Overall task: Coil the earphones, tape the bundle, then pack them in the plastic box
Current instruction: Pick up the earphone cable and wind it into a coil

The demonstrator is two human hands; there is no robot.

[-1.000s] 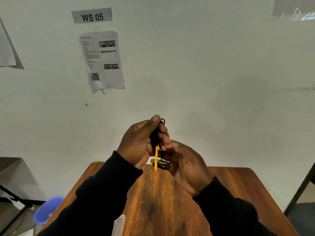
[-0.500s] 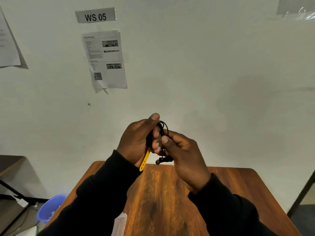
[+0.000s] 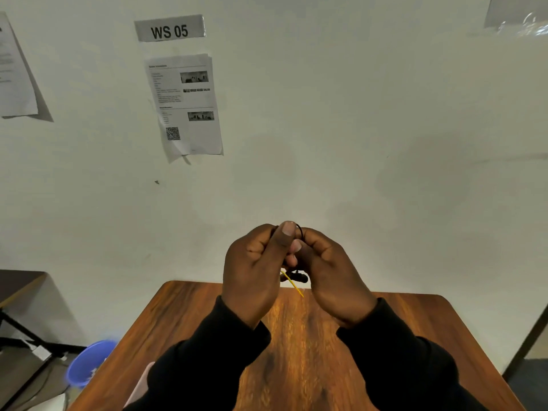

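My left hand (image 3: 255, 271) and right hand (image 3: 329, 271) both pinch the coiled earphones (image 3: 298, 277) above the table's far edge (image 3: 207, 284). A yellow tape strip (image 3: 292, 283), probably half-wrapped, dangles; next I must wind it snugly.

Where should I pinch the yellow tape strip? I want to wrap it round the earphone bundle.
Pinch the loose tail of the yellow tape strip, coming from below, toward the table. Its upper end is hidden between the left hand and right hand, which hold the earphones; only the tail hangs free, slanting down to the right.
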